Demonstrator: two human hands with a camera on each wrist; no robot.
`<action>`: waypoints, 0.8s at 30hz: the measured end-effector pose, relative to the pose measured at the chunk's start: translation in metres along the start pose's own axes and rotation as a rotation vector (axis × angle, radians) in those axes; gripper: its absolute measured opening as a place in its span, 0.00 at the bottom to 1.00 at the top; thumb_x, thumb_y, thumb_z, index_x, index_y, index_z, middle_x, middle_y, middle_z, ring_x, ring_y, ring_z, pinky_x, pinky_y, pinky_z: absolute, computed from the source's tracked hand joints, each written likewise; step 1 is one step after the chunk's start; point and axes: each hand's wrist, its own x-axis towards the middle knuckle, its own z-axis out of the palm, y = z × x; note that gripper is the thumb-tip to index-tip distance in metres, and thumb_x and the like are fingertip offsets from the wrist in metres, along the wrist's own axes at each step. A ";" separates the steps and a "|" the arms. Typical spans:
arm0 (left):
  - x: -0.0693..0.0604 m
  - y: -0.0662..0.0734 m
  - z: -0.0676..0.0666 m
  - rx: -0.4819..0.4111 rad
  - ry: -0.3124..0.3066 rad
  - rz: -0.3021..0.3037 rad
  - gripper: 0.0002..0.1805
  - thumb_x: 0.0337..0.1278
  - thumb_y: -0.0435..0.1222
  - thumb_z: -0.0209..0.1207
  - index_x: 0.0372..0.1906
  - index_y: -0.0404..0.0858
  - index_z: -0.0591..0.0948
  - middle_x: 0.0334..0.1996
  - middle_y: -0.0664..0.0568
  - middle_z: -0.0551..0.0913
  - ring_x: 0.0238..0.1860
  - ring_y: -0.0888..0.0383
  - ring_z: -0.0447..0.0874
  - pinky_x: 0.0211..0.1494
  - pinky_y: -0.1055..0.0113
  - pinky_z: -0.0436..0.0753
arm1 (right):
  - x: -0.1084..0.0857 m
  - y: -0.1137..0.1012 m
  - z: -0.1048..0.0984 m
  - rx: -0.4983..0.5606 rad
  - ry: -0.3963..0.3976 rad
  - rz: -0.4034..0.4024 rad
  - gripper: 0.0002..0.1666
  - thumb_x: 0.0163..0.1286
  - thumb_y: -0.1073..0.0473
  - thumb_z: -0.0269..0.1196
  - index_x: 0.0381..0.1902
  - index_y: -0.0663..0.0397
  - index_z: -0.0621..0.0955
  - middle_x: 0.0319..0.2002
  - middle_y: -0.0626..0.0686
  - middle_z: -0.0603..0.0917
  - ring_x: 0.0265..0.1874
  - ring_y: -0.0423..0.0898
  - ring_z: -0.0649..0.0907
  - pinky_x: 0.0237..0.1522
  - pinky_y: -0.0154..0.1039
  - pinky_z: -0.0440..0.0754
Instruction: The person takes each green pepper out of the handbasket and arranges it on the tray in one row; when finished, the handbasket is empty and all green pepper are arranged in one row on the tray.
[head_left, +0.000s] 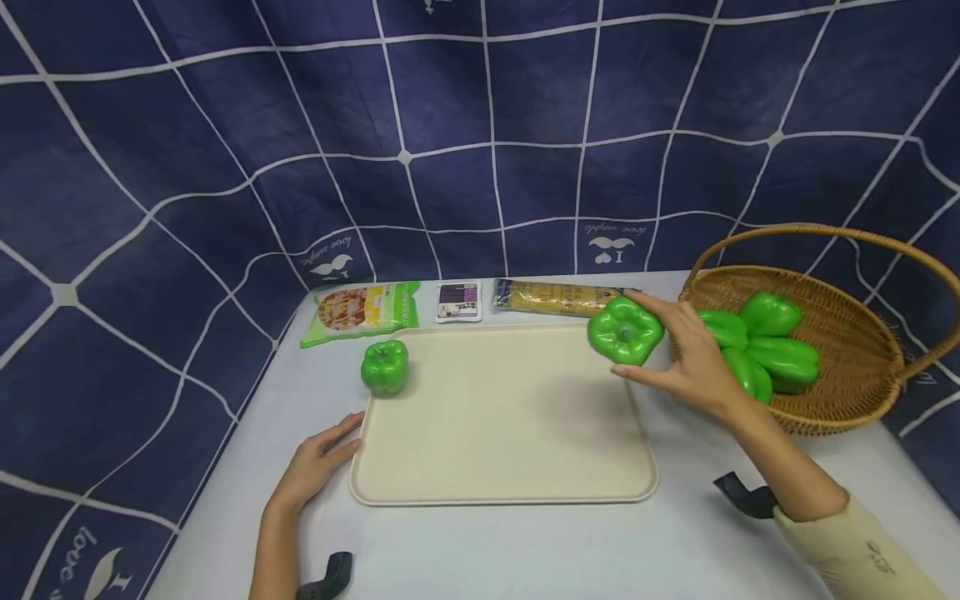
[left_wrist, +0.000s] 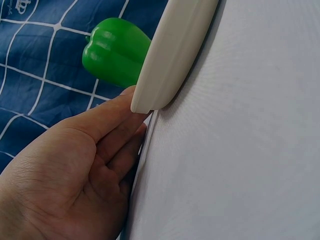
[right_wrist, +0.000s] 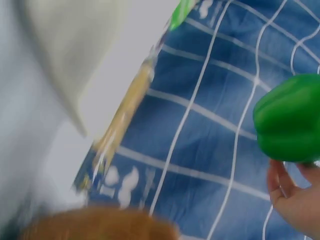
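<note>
A green bell pepper (head_left: 626, 332) is held between the thumb and fingers of my right hand (head_left: 693, 358), above the right back corner of the cream tray (head_left: 502, 417). The right wrist view shows the same pepper (right_wrist: 290, 118) at its right edge, with part of the hand (right_wrist: 297, 197) below. My left hand (head_left: 311, 467) touches the tray's left edge, fingers extended; the left wrist view shows this hand (left_wrist: 75, 160) against the tray's rim (left_wrist: 175, 50). Another green pepper (head_left: 385, 367) sits at the tray's left back corner.
A wicker basket (head_left: 847, 333) with several green peppers (head_left: 783, 360) stands at the right. Behind the tray lie a green food packet (head_left: 362, 312), a small white-and-purple pack (head_left: 459, 301) and a long yellow packet (head_left: 551, 297). A dark blue grid cloth hangs behind.
</note>
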 end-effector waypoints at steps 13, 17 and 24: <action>-0.002 0.002 0.002 0.025 0.015 -0.007 0.28 0.56 0.51 0.58 0.62 0.47 0.73 0.65 0.45 0.65 0.67 0.45 0.58 0.67 0.43 0.55 | 0.050 -0.036 0.103 0.251 -0.052 -0.040 0.51 0.44 0.43 0.74 0.66 0.34 0.64 0.57 0.51 0.75 0.51 0.50 0.77 0.49 0.50 0.77; -0.002 0.003 0.002 0.023 0.011 -0.003 0.28 0.56 0.50 0.58 0.62 0.46 0.73 0.65 0.45 0.65 0.67 0.45 0.58 0.67 0.43 0.55 | 0.058 -0.043 0.136 0.354 -0.061 -0.036 0.51 0.46 0.46 0.74 0.67 0.39 0.64 0.57 0.51 0.74 0.51 0.47 0.76 0.50 0.46 0.77; -0.002 0.004 0.002 0.025 0.016 -0.004 0.28 0.56 0.50 0.58 0.61 0.46 0.73 0.65 0.45 0.65 0.66 0.45 0.59 0.67 0.44 0.55 | 0.069 -0.052 0.184 0.440 -0.091 0.005 0.50 0.47 0.47 0.74 0.66 0.44 0.64 0.56 0.51 0.75 0.51 0.46 0.77 0.52 0.43 0.76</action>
